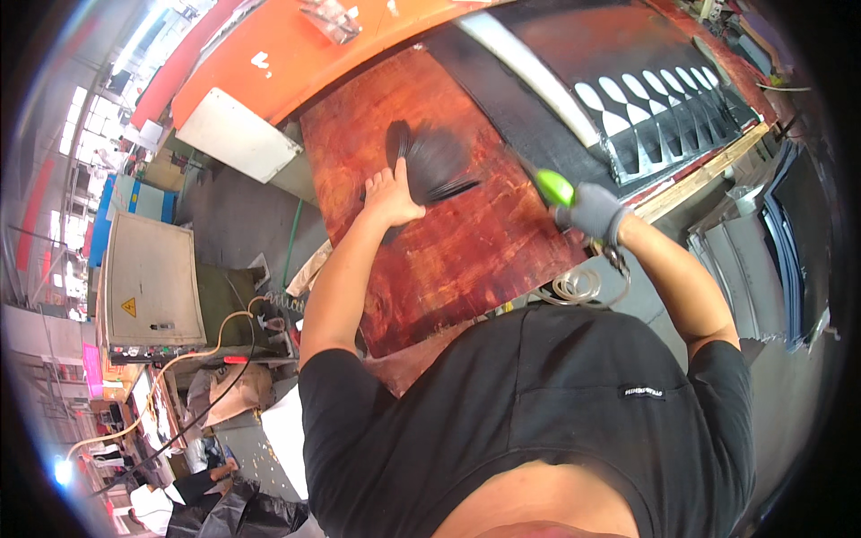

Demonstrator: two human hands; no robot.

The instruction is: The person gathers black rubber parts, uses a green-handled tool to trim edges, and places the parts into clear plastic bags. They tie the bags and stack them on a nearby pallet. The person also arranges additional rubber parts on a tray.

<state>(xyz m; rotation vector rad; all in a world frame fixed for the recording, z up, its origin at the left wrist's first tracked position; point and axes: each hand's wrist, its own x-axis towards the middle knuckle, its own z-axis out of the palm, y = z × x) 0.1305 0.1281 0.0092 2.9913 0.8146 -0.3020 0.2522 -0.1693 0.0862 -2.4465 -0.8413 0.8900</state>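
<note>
A stack of thin black sheets [439, 157] lies on the reddish-brown desk [502, 247], spread like a fan, with rounded outer edges and fine lines where the layers overlap. The left hand [392, 197] touches its near left side. The bright green tool [556, 188], blurred, is in the right hand [595, 213], tilted, its dark tip toward the far left, apart from the sheets.

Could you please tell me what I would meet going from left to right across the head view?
Pale cabinet with a warning triangle, thin green tube, bare left hand, green body of the tool, grey-gloved right hand, grey sheets.
</note>
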